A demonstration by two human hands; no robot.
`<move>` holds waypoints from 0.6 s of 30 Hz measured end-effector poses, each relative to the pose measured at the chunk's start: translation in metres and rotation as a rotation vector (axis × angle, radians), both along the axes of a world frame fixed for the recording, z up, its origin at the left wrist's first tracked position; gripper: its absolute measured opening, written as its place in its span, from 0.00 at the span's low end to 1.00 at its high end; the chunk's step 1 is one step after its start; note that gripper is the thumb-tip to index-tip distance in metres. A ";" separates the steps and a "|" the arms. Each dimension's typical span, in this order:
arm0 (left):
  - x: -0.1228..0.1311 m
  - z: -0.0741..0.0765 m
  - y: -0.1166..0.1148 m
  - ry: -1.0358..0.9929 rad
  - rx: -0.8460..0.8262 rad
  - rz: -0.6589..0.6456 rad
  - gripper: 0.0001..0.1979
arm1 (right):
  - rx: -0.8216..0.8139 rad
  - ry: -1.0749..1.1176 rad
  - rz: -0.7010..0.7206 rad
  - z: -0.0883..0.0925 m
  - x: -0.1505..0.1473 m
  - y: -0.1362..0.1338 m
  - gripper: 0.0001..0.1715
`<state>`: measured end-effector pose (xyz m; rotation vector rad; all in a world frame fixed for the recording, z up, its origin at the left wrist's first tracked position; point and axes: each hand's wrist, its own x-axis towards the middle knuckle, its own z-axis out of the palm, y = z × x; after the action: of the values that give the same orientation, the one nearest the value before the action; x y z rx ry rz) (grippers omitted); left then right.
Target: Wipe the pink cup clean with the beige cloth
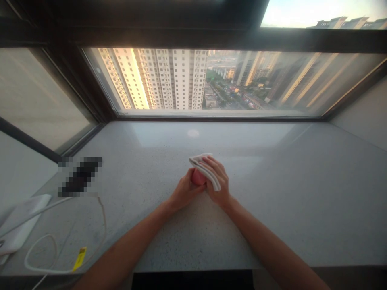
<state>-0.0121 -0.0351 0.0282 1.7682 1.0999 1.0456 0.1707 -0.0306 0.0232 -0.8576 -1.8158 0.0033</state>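
Near the middle of the grey windowsill counter, my left hand is closed around a small pink-red object with a smooth surface. Its kind is hard to tell, since my fingers and a cloth cover most of it. My right hand grips a folded white cloth, which lies over the top and right side of the pink-red object. Both hands are close together, with the fingertips nearly meeting below the object.
At the left lie a pixelated dark object, a white flat device and a looping white cable with a yellow tag. A dark-framed window borders the counter's far side, with tall buildings outside.
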 end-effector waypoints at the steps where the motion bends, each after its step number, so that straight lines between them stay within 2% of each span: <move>1: 0.001 0.002 -0.001 0.007 0.002 0.012 0.25 | -0.033 0.070 -0.031 0.000 0.000 0.000 0.28; 3: 0.001 0.004 -0.003 -0.003 -0.005 -0.005 0.27 | -0.041 0.072 -0.035 0.001 0.001 -0.002 0.29; 7: -0.001 0.000 -0.002 -0.030 -0.053 -0.056 0.17 | 0.090 -0.188 0.115 0.003 0.004 -0.003 0.29; 11: 0.002 0.002 -0.003 0.046 -0.004 0.057 0.29 | -0.013 0.055 -0.006 0.002 0.004 -0.002 0.29; 13: 0.005 0.005 -0.004 0.090 -0.028 0.070 0.23 | 0.018 -0.017 0.016 0.002 0.002 -0.004 0.29; 16: 0.008 0.009 -0.005 0.101 -0.064 0.096 0.15 | 0.122 -0.250 0.142 0.001 0.000 -0.006 0.30; 18: 0.008 0.008 -0.006 0.069 -0.027 0.105 0.17 | 0.079 -0.155 0.098 0.001 -0.001 -0.005 0.29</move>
<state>-0.0042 -0.0407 0.0367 1.7529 1.2555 1.0333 0.1696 -0.0360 0.0246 -0.7292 -1.9884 -0.0737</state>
